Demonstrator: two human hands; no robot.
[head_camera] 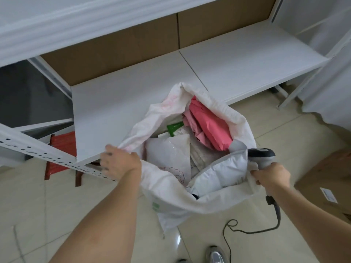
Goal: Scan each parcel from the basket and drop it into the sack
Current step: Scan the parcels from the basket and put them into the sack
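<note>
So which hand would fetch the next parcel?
Probably the left hand: it only grips the sack rim, so letting go frees it. The right hand holds both the scanner and the rim.

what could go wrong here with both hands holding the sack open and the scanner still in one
The right hand grips both the scanner and the sack rim, so either could slip loose. The scanner cable loops on the floor near the shoe, a possible trip or snag. The pink parcel stands high near the rim and might tip out if the sack is tugged.
</note>
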